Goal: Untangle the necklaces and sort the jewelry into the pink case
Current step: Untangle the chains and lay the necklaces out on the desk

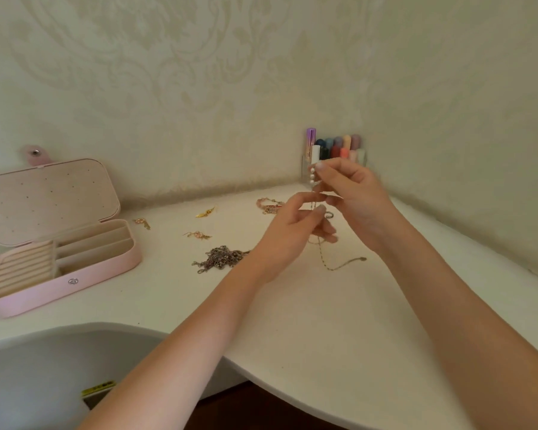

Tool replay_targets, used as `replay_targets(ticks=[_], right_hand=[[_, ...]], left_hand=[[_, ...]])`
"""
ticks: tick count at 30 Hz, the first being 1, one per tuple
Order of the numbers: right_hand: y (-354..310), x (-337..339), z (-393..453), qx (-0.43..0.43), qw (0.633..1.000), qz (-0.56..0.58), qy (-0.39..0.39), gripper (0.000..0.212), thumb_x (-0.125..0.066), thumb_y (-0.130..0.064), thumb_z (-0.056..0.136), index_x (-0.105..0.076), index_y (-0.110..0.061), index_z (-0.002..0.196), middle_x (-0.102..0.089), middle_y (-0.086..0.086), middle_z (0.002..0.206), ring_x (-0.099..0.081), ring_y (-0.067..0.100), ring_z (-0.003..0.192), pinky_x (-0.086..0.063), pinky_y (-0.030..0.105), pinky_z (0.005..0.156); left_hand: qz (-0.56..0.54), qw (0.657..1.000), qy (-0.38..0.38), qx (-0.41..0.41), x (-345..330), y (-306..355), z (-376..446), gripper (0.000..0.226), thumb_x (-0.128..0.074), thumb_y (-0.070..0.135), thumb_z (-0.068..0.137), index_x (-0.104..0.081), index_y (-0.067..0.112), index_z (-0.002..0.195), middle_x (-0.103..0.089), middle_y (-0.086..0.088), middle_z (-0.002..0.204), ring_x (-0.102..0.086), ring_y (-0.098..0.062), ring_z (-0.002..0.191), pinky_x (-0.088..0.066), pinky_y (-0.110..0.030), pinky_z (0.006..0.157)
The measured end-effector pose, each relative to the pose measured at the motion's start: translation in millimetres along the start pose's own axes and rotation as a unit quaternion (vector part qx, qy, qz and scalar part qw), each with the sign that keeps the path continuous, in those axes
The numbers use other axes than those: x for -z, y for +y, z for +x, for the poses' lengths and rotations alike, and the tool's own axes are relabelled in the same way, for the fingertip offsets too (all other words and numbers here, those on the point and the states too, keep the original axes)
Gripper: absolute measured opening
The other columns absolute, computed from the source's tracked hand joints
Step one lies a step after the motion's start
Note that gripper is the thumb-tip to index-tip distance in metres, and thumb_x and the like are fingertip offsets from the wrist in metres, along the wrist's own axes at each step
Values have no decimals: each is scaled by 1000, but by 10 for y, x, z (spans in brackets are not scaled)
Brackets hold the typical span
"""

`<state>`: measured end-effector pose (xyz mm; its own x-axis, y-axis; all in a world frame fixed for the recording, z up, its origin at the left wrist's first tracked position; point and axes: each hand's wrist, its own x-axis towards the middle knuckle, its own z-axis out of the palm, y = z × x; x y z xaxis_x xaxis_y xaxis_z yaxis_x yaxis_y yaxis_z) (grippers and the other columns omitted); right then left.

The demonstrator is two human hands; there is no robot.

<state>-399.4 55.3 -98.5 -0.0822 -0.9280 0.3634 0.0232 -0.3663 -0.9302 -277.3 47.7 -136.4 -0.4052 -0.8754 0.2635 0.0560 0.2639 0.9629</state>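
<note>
Thin gold chain (330, 262) held up off the white tabletop (323, 321), its tail trailing down to the surface just below the grip. Right hand (351, 193) pinches the upper end, a short row of pearls (312, 175) showing at its fingertips. Left hand (295, 231), just below and left of it, pinches the chain lower down, fingers curled. Left of the grip: tangled dark chains (221, 259), then gold earrings (198, 234). Far left, the pink case (59, 243) lies open. Behind the grip, a rack of coloured tubes (336, 148) against the wall.
</note>
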Motion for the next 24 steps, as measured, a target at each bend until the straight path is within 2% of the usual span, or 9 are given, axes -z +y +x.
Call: replay_targets(ticks=[2, 4, 6, 9, 13, 16, 18, 21, 24], right_hand=[[19, 123, 37, -19, 995, 46, 88, 9, -62, -20, 90, -68, -19, 84, -64, -5, 73, -56, 5, 64, -45, 16, 58], [69, 302, 80, -29, 980, 78, 180, 6, -63, -13, 89, -67, -12, 84, -62, 0, 69, -53, 6, 56, -46, 16, 56], [146, 487, 110, -38, 969, 52, 240, 5, -64, -10, 88, -67, -7, 85, -60, 3, 68, -52, 7, 54, -47, 16, 58], [303, 711, 103, -63, 953, -37, 296, 5, -65, -10, 87, -67, -5, 87, -61, 5, 67, -53, 7, 52, -50, 14, 55], [512, 1035, 7, -105, 918, -242, 296, 13, -67, -14, 82, -70, -4, 75, -62, 4, 65, -56, 16, 58, -51, 35, 69], [563, 1176, -75, -120, 878, -362, 290, 13, -67, -14, 81, -73, -3, 85, -69, 9, 82, -61, 24, 79, -43, 30, 70], [569, 1155, -101, -121, 860, -408, 282, 13, -66, -12, 82, -73, -4, 88, -71, 11, 94, -64, 28, 91, -44, 29, 75], [602, 1118, -87, -113, 844, -447, 274, 14, -62, -7, 81, -74, -4, 87, -72, 13, 96, -64, 30, 92, -44, 29, 73], [644, 1141, -68, -112, 835, -464, 273, 21, -62, -7, 82, -70, -4, 101, -69, 14, 106, -61, 30, 102, -43, 31, 82]], left_hand=[[3, 1000, 28, 2, -28, -52, 38, 22, -41, 15, 100, -62, 10, 106, -51, 3, 61, -52, -5, 51, -52, -23, 67], [55, 998, 36, 2, -4, -112, 57, 24, -45, 16, 99, -69, 16, 97, -48, 5, 59, -42, -3, 48, -42, -17, 54], [91, 995, 43, -3, 21, -134, 54, 20, -52, 18, 95, -71, 22, 90, -57, 10, 60, -41, -4, 49, -36, -15, 51], [138, 987, 87, 0, 30, -147, 60, 13, -60, 17, 90, -71, 21, 84, -65, 9, 66, -48, 1, 47, -42, -13, 53], [199, 975, 98, -1, 7, -188, 67, 6, -65, 12, 86, -71, 13, 85, -66, 6, 66, -54, 2, 45, -50, -14, 57], [260, 962, 82, -14, -22, -223, 53, 5, -66, 12, 85, -71, 13, 84, -66, 1, 67, -57, -3, 51, -53, -22, 60], [349, 933, 74, -34, -12, -238, 35, 7, -66, 16, 84, -72, 20, 83, -65, 7, 71, -57, -5, 62, -51, -27, 66], [452, 889, 63, -33, 18, -211, -22, 12, -62, 22, 86, -73, 27, 86, -65, 16, 78, -53, -2, 70, -42, -24, 65], [475, 877, 60, -42, 34, -203, -31, 16, -60, 19, 87, -74, 25, 90, -71, 11, 92, -59, -9, 82, -46, -27, 74]])
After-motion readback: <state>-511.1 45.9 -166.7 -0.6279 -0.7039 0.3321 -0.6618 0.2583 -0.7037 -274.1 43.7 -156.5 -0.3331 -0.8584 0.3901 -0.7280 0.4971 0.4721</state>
